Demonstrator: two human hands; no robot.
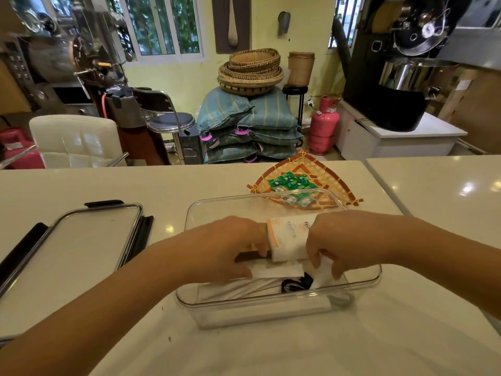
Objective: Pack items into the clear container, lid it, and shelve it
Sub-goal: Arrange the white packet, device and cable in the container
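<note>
The clear container (271, 302) stands on the white table in front of me. Both my hands reach into it. My left hand (230, 245) has its fingers curled on a white and orange packet (288, 237) from the left, and my right hand (341, 240) grips the same packet and a white wrapper from the right. Under the hands lie a white flat item and a coiled black cable (296, 283). The container's lid (89, 237), clear with black clips, lies flat on the table to the left.
A woven fan-shaped tray (336, 183) holding several green sachets (290, 181) sits just behind the container. Beyond the table's far edge stand a white chair (70, 139), a stool, stacked sacks with baskets, a pink gas cylinder (324, 126) and roasting machines.
</note>
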